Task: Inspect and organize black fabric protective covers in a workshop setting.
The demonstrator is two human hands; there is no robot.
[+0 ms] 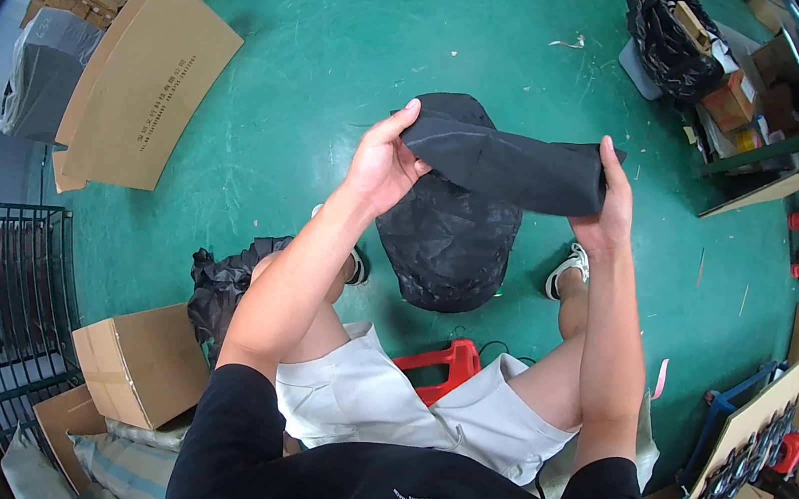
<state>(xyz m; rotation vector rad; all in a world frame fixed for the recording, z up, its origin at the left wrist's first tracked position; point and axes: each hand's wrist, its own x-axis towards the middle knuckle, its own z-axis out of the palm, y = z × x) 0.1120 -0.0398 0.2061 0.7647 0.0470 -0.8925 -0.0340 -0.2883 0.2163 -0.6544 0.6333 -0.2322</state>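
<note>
Black fabric piece (506, 168), soft, light, limp between fingers; pinched at both ends by left hand (386, 162) and right hand (606, 211).

Matt black cloth (506, 168), smooth and folded, stretches between two bare hands above a crinkled black plastic bag (448, 241) with a faint sheen. The green floor (345, 51) looks glossy, possibly painted concrete. Plain brown cardboard sheets (144, 85) lie far left; a red plastic stool (440, 363) sits near.
</note>
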